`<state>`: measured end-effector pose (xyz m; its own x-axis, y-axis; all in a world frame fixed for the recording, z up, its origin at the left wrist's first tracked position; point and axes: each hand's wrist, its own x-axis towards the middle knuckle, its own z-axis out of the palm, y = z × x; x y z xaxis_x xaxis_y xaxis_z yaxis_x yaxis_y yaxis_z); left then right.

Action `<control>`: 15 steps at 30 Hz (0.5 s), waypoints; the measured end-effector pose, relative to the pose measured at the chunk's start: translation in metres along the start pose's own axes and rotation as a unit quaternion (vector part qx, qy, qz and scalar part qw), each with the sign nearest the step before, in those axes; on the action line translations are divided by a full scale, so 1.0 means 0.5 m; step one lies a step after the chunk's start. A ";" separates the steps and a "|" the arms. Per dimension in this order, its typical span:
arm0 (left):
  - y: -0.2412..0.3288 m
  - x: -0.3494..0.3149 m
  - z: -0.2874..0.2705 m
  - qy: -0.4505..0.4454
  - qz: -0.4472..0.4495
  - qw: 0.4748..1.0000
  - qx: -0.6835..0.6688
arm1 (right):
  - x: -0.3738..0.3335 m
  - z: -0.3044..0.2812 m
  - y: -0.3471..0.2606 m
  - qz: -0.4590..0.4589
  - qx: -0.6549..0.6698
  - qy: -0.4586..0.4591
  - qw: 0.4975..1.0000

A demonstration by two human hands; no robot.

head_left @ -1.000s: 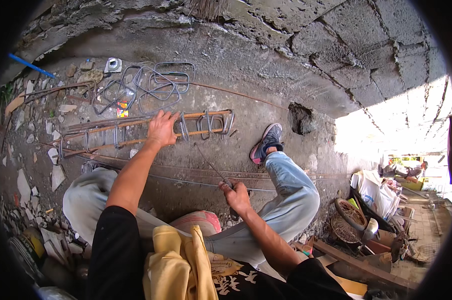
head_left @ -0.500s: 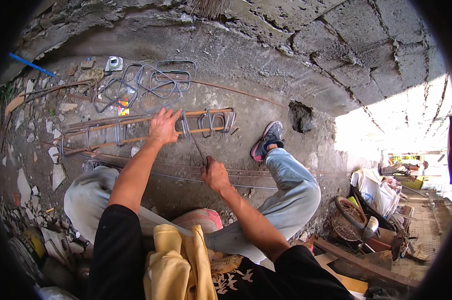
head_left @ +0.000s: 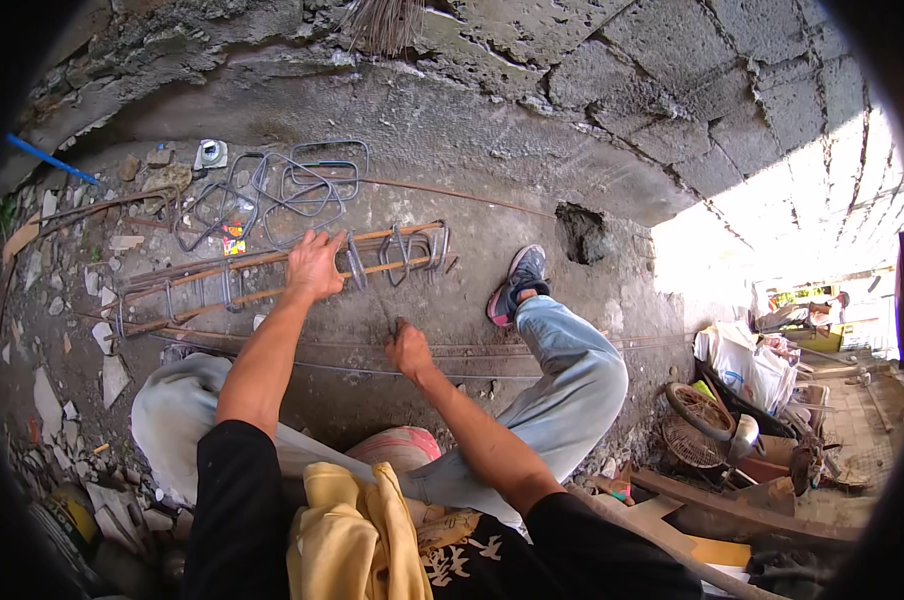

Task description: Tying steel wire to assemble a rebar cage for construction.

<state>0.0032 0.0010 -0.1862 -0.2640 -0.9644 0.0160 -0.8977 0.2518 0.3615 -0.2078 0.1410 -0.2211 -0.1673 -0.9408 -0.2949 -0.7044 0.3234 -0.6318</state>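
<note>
Right hand (head_left: 408, 348): clenched around a slim dark rod (head_left: 388, 314). Beyond it, left hand (head_left: 315, 265) rests on the rebar cage (head_left: 356, 264), thumb apart; closure cannot be told. Cage lies on the ground (head_left: 467, 315). Judged stiff, fairly heavy, rough; best held by its long bars (head_left: 382, 267).

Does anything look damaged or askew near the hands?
Yes. Beyond the shoe, a ragged hole breaks the concrete, so it looks damaged. On the steel frame, the rings right of the left hand lean at uneven angles.
</note>
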 end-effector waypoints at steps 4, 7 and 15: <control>0.005 -0.009 -0.001 0.010 -0.003 1.000 0.017 | 0.005 0.003 -0.015 -0.066 -0.031 -0.059 0.996; 0.007 -0.015 -0.008 -0.030 -0.014 0.999 0.001 | -0.003 0.012 -0.038 -0.007 -0.027 -0.057 0.998; 0.041 0.006 0.010 -0.006 0.003 1.000 -0.007 | 0.010 0.020 0.007 -0.065 -0.051 -0.012 0.997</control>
<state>-0.0180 0.0038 -0.1835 -0.2744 -0.9616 0.0073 -0.8912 0.2571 0.3737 -0.2042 0.1384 -0.2320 -0.0544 -0.9706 -0.2344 -0.7860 0.1864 -0.5895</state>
